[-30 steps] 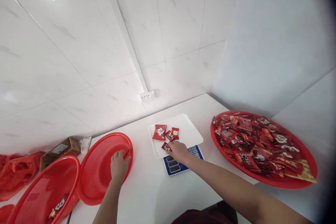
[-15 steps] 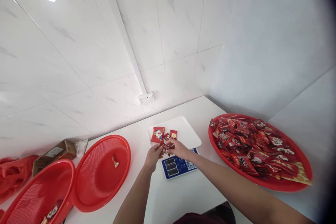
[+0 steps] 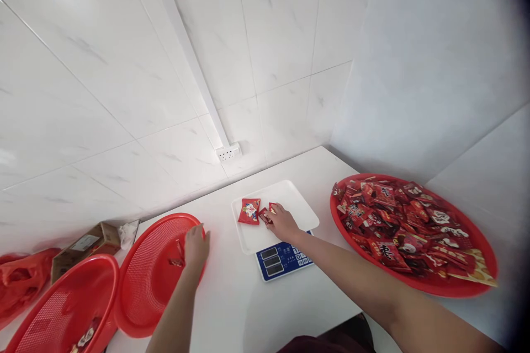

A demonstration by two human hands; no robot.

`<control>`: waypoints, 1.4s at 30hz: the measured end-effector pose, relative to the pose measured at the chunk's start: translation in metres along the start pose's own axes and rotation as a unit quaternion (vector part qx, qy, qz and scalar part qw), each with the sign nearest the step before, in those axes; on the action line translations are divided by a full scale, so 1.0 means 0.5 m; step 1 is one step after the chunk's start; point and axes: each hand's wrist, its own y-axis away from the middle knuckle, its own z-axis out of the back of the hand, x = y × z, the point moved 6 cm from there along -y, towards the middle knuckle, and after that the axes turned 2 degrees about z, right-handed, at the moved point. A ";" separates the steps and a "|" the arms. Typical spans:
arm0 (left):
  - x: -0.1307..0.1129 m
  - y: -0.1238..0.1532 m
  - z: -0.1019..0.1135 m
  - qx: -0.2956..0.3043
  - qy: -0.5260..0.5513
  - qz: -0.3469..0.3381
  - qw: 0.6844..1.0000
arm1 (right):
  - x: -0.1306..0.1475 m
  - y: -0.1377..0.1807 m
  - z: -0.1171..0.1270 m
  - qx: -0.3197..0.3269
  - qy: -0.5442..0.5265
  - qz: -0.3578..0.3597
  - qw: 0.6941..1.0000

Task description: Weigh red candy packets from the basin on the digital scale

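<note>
My left hand (image 3: 197,246) is over the right side of a red plastic basket (image 3: 144,317), its fingers apart. Small red wrapped packets (image 3: 176,256) show just beside it, inside that basket. On the white tray (image 3: 300,204) of a weighing scale, my right hand (image 3: 284,224) has its fingertips closed on a small dark-red snack packet (image 3: 266,217). Another small red packet (image 3: 272,207) is partly hidden behind those fingers. A larger red packet (image 3: 249,212) with a white and blue print lies on the tray to the left.
The scale's blue keypad panel (image 3: 281,260) faces me. At right a wide red basket (image 3: 447,290) is heaped with red packets. Another red basket (image 3: 45,309), a cardboard box (image 3: 93,242) and red plastic bags (image 3: 22,284) stand at left. A socket strip (image 3: 228,153) is on the wall.
My left hand has moved left from the scale to the red basket, where more packets now show. My right hand has moved slightly farther onto the tray, to the small packets.
</note>
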 end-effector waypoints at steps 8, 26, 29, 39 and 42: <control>-0.262 -0.033 -0.208 0.084 -0.021 -0.112 0.990 | -0.011 0.006 -0.019 0.038 0.021 -0.025 0.999; -0.228 0.014 -0.227 0.127 0.065 -0.075 0.987 | -0.034 0.012 -0.010 0.035 0.006 -0.091 0.995; -0.227 0.019 -0.222 0.127 0.079 -0.075 0.986 | -0.029 0.012 -0.011 0.042 0.006 -0.087 0.995; -0.033 -0.004 0.007 -0.015 0.017 0.014 1.000 | -0.036 0.018 -0.016 0.017 -0.034 -0.067 0.997; -0.026 0.000 0.001 -0.005 -0.005 0.014 1.000 | -0.034 0.017 -0.011 -0.029 -0.070 -0.062 0.995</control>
